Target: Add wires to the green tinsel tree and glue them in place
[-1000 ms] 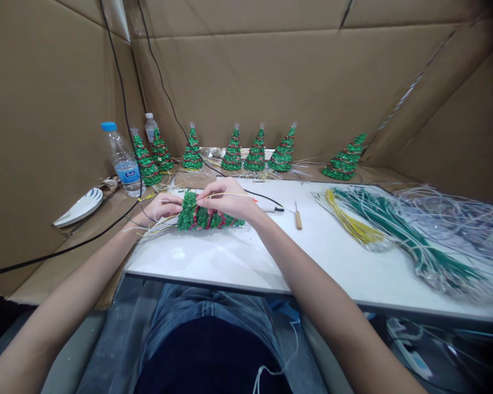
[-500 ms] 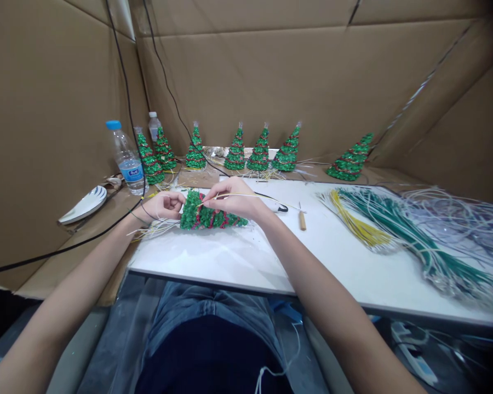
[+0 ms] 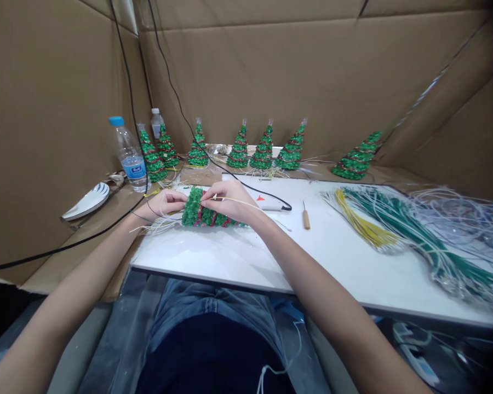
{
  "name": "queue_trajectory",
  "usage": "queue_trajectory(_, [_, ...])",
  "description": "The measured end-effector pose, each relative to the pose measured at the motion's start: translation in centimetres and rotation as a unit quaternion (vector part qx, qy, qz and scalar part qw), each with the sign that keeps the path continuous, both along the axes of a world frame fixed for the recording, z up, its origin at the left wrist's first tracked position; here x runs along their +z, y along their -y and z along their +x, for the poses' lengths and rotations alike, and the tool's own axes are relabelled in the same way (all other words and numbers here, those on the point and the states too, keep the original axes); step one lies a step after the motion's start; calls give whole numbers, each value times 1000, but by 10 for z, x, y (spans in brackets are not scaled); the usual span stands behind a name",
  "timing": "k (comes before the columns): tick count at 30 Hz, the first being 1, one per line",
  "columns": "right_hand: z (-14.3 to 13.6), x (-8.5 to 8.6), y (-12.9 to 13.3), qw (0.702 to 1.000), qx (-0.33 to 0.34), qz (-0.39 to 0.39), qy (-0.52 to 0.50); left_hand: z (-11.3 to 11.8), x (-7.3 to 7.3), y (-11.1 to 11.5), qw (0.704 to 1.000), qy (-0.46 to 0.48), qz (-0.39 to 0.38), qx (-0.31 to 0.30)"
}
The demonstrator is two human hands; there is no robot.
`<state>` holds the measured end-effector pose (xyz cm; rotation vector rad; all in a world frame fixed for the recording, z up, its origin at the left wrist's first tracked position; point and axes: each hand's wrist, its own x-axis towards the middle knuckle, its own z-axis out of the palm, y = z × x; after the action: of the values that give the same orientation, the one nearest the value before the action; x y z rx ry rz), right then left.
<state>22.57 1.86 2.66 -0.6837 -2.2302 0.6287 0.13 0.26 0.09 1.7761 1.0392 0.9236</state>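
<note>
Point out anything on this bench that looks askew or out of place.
One finished tree at the far right of the back row leans sharply left, while the other trees stand upright. Loose pale strands splay untidily from the base of the tree lying on its side, held by the left hand and right hand.
</note>
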Motion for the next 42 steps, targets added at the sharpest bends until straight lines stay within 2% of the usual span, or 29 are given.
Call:
queue_trajectory(8, [3, 6, 8, 996, 45, -76, -23, 0, -6, -3, 1000, 19, 0, -8])
queue_trajectory(18, [-3, -5, 0, 999, 31, -33, -19, 12, 3, 5, 998, 27, -11, -49])
queue_trajectory(22, [2, 6, 8, 995, 50, -84, -23, 10, 0, 4, 999, 22, -22, -42])
queue_trajectory(26, [9, 18, 14, 985, 55, -142, -85, 6, -5, -1, 999, 11, -30, -42])
queue_trajectory(30, [9, 18, 12, 988, 38, -103, -109, 5, -5, -3, 1000, -8, -3, -27])
queue_trajectory(37, [2, 6, 9, 996, 67, -21, -47, -2, -1, -5, 998, -52, 4, -19])
queue_trajectory(42, [2, 5, 9, 998, 52, 16, -10, -6, 0, -8, 993, -94, 73, -15])
